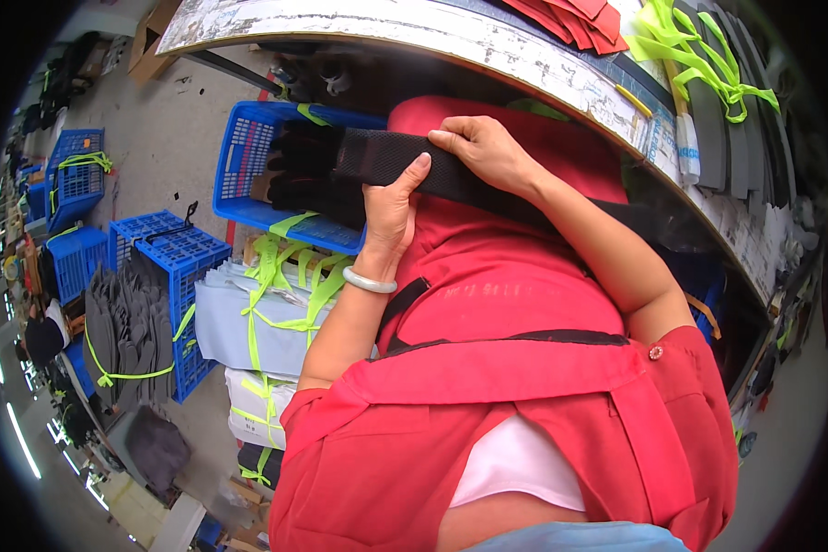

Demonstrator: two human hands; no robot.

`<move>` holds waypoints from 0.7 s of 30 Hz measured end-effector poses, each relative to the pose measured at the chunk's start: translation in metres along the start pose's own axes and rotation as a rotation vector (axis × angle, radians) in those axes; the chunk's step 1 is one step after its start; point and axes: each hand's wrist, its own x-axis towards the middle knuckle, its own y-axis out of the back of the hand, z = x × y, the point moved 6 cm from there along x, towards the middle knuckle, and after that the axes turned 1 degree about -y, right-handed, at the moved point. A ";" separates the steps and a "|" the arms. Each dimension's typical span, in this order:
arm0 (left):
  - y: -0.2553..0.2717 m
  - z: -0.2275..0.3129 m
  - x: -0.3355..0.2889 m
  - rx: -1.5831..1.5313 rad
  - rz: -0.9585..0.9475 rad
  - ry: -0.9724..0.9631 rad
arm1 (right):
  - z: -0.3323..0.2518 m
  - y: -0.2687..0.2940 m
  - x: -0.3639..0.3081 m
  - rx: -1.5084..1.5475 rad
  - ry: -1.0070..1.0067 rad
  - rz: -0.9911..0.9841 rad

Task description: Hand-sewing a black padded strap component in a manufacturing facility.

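Note:
A long black mesh fabric strip (pixel 377 158) lies across my lap, its left end over the blue basket. My left hand (pixel 391 213), below a pale bangle, grips the strip from its near side, thumb on top. Closed on the strip's far edge, my right hand (pixel 489 155) pinches it between thumb and fingers just to the right. More black fabric pieces (pixel 317 198) are stacked in the blue plastic basket (pixel 239 207) at the strip's left end. The strip runs on rightward beneath my right forearm.
A worn white worktable (pixel 561 78) spans the top, bearing red fabric pieces (pixel 575 18), a yellow pen (pixel 633 101) and dark strips tied in neon green (pixel 736 138). At left stand tied light-grey bundles (pixel 221 317) and blue crates (pixel 198 276) on the floor.

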 end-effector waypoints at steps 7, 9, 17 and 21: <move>0.016 0.002 -0.005 -0.112 -0.098 0.255 | -0.032 0.003 -0.004 -0.397 0.239 -0.011; 0.014 0.037 -0.004 -0.025 -0.292 0.298 | -0.044 0.017 -0.005 -0.483 0.373 -0.112; 0.017 0.029 0.009 0.358 -0.265 0.156 | -0.103 0.016 0.003 -0.604 1.014 0.237; 0.030 0.021 0.024 -0.006 -0.114 0.022 | -0.049 0.033 0.008 -0.029 0.248 0.437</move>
